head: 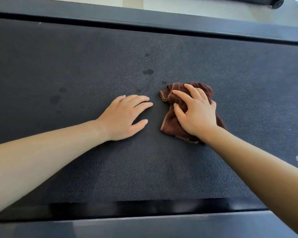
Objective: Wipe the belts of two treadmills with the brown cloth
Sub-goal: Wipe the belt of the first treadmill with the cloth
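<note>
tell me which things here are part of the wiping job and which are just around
Part of the job:
- brown cloth, bunched under the right hand
- treadmill belt, with dark wet spots
- left hand, flat on the belt

Just around:
- far side rail
- near side rail
- wheeled black equipment at the top right
- pale floor

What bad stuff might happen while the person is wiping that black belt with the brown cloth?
The brown cloth is bunched up under the right hand, so it may cover little belt per pass and leave streaks. The dark wet-looking spots sit beyond the cloth and off to its left, so they might get missed. The left hand presses flat on the treadmill belt; it could leave prints, or slide if the belt shifts.
</note>
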